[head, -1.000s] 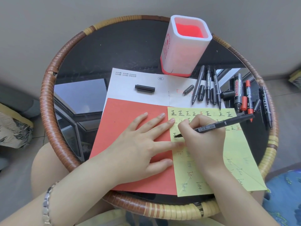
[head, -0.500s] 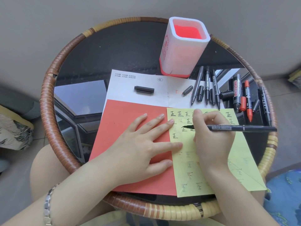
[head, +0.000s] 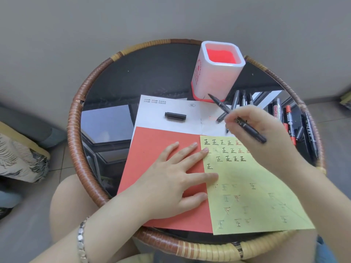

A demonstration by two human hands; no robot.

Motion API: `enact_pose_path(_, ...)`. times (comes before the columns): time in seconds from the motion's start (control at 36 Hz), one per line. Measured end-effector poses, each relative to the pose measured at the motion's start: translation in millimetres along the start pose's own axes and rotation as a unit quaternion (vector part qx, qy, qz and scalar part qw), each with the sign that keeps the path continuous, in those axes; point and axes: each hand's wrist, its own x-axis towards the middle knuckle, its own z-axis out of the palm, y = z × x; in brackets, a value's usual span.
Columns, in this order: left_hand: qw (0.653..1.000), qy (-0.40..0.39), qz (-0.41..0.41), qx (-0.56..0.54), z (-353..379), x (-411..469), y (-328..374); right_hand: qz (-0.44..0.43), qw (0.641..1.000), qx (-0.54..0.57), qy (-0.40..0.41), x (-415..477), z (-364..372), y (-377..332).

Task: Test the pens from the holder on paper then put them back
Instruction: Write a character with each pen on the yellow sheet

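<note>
My right hand [head: 260,137] grips an uncapped black pen [head: 221,105], lifted off the paper, its tip pointing up-left toward the base of the white and red pen holder [head: 216,73]. The holder stands upright at the table's far side and looks empty inside. My left hand [head: 171,179] lies flat with spread fingers on the red paper [head: 152,147], fingertips touching the yellow paper [head: 256,196], which carries rows of written marks. A black pen cap [head: 175,116] lies on the white sheet [head: 171,126].
Several pens and markers [head: 288,118] lie uncapped or capped at the right of the round rattan-rimmed glass table [head: 76,139], partly behind my right hand. A loose cap [head: 221,117] lies near the holder. A wall stands behind the table.
My right hand lifted the pen off the yellow paper and moved up and right, turning the pen so its tip points toward the holder. My left hand stayed flat on the papers.
</note>
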Motion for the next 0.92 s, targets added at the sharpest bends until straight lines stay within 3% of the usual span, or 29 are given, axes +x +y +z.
enact_pose_path(0.17, 1.0, 0.003, -0.001, -0.02, 0, -1, 0, 0.025, 0.986, 0.035, -0.16, 25, 7, -8)
enact_pose_path(0.33, 1.0, 0.011, -0.002, -0.018, 1, -1, -2, -0.022, 0.996, -0.088, -0.017, 56, 40, 10)
enact_pose_path(0.5, 1.0, 0.007, 0.0, -0.02, 0, -1, -2, -0.071, 0.966, -0.245, -0.029, 66, 60, 30)
enact_pose_path(0.61, 1.0, 0.006, 0.002, -0.017, 0, -1, -3, -0.072, 0.967, -0.243, -0.026, 60, 59, 35)
enact_pose_path(0.75, 1.0, 0.006, 0.0, -0.014, 0, -1, -3, 0.0, 0.99, -0.138, 0.028, 53, 36, 29)
enact_pose_path(0.83, 1.0, 0.004, -0.004, -0.013, 1, -1, -3, 0.082, 0.98, -0.164, 0.079, 50, 11, 29)
enact_pose_path(0.92, 1.0, 0.006, -0.003, -0.004, 1, -2, -3, 0.171, 0.955, -0.233, 0.071, 52, -10, 36)
